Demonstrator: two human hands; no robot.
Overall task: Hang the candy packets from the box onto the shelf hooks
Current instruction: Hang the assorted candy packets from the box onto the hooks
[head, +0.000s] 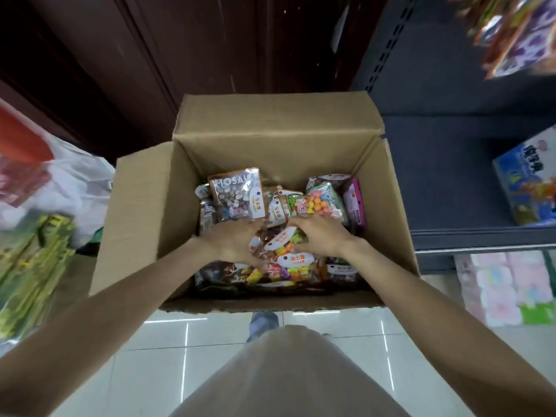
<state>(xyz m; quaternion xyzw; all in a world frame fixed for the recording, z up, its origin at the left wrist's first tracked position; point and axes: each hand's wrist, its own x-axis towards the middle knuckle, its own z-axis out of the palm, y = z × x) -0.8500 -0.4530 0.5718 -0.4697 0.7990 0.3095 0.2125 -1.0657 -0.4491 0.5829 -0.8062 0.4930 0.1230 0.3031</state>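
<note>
An open cardboard box stands on the floor in front of me, holding several candy packets. Both hands are down inside it. My left hand and my right hand each grip a side of a colourful candy packet with a white label, at the middle of the pile. A packet of grey and pink sweets stands upright behind my left hand. A green and orange packet lies behind my right hand. Hanging packets show blurred on the shelf at top right.
A dark metal shelf unit stands right of the box, with a blue carton on its lower shelf and pastel packs under it. White and green plastic bags lie to the left. Dark wooden panelling is behind. The tiled floor is near me.
</note>
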